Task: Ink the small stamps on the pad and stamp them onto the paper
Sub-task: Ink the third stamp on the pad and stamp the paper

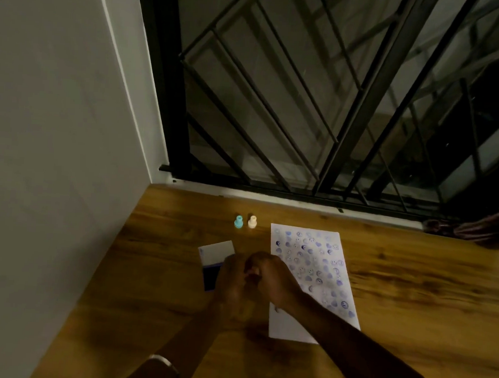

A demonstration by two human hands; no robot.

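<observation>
The wooden table [149, 285] stood in a corner, with a grey wall [57, 118] on the left and a black metal window grille [307, 90] behind. A sheet of white paper [292, 328] lay flat on the table to the right of centre, its upper and middle parts densely covered with small blue stamp marks [311, 259], and its near end bare.

An ink pad case [211, 271] lay open just left of the paper. Its pale lid [216, 251] was folded back on the far side. The dark blue pad was exposed in the near half and partly covered by the hands.

Two small stamps stood upright side by side on the table beyond the case, apart from the paper: a turquoise stamp [238, 221] on the left and a cream stamp [252, 221] on the right. Neither was touched.

Both hands met between the case and the paper. The left hand [232, 278] hung over the pad's right edge with fingers curled. The right hand [272, 275] was closed in a loose fist against it, its forearm crossing the lower part of the paper. Motion blur and dim light prevented any finding on whether either hand gripped a stamp.

A metal bangle [163, 361] showed on the left wrist. Dark brown cloth [479, 229] lay at the far right edge beneath the grille.
</observation>
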